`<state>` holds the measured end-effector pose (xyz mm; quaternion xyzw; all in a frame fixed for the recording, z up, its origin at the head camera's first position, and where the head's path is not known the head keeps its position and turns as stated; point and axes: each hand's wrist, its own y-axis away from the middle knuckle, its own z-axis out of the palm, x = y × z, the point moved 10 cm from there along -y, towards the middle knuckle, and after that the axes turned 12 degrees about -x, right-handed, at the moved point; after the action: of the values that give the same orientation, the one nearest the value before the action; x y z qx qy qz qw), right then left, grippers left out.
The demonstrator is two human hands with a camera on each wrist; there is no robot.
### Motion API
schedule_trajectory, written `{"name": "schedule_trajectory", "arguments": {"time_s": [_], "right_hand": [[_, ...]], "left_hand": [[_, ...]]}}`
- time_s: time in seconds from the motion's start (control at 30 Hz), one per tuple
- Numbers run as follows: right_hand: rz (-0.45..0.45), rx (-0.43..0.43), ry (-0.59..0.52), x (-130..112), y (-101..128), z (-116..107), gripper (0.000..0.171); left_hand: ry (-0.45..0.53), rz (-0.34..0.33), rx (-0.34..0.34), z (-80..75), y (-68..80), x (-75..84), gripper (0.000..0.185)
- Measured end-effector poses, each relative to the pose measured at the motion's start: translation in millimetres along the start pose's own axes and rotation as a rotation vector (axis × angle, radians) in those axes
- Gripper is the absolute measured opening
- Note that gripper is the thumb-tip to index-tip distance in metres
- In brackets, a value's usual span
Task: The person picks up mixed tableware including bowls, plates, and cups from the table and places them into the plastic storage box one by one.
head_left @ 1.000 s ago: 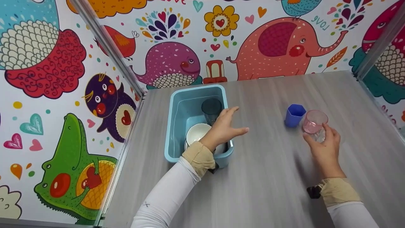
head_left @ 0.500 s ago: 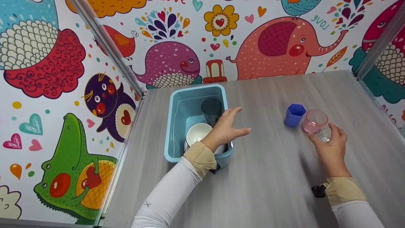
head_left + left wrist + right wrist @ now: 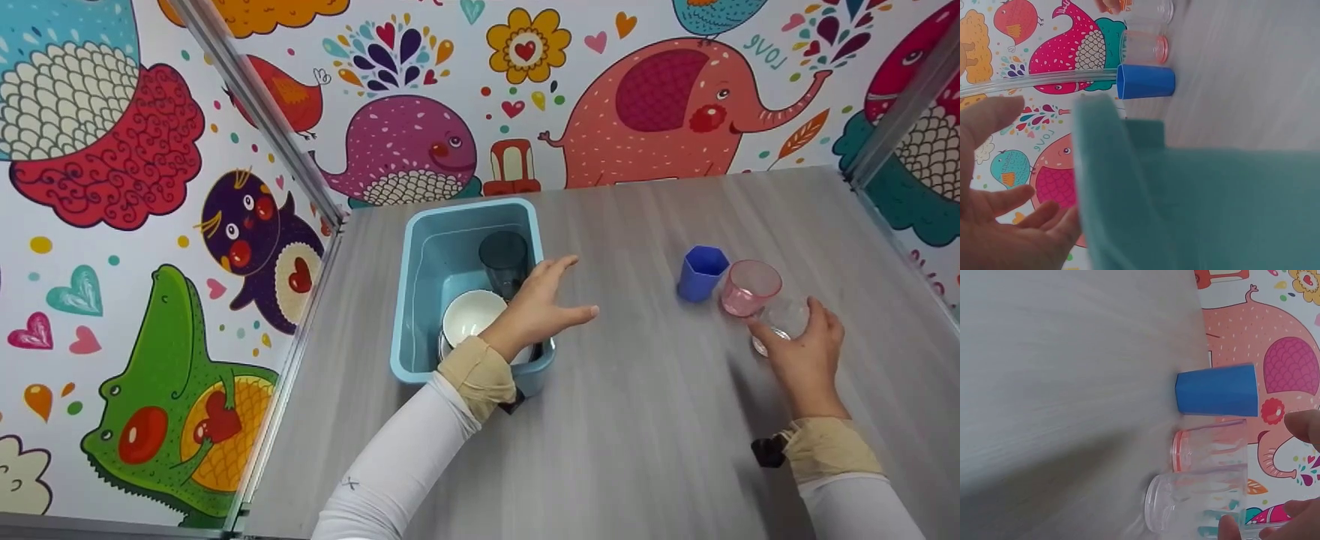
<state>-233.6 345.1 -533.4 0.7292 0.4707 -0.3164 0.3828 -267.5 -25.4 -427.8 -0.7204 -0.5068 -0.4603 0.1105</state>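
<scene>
My left hand (image 3: 536, 307) reaches across the right rim of a light-blue plastic bin (image 3: 399, 315), thumb and fingers spread with nothing between them. In the left wrist view, that hand (image 3: 1022, 219) is beside the blurred bin wall. A white bowl (image 3: 474, 311) and a dark tumbler (image 3: 504, 251) are inside the bin. My right hand (image 3: 810, 360) is spread around a clear glass (image 3: 1196, 500) standing on the table. A fingertip (image 3: 1229, 529) overlaps the glass, while the thumb (image 3: 1303, 427) looks apart from it. A pink glass (image 3: 750, 289) and a blue hexagonal cup (image 3: 703, 274) stand alongside.
A grey table (image 3: 622, 420) carries the bin and cups. Walls with cartoon animals (image 3: 645, 120) rise at the back and sides, with a metal frame post (image 3: 259, 112) at the left corner.
The right hand has shifted to the right, away from the pink glass, and more of the clear glass shows. My left hand has stayed nearly still over the bin's rim.
</scene>
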Motion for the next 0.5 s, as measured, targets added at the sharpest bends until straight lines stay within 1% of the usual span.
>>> {"name": "schedule_trajectory", "arguments": {"time_s": [0.23,0.5], "right_hand": [[0.065,-0.044,-0.026,10,-7,2,0.102],[0.084,-0.074,-0.009,18,-14,1,0.104]], "left_hand": [[-0.011,0.009,-0.009,6.6,-0.6,4.0,0.082],[-0.024,0.025,-0.013,11.7,-2.4,7.2,0.082]]}}
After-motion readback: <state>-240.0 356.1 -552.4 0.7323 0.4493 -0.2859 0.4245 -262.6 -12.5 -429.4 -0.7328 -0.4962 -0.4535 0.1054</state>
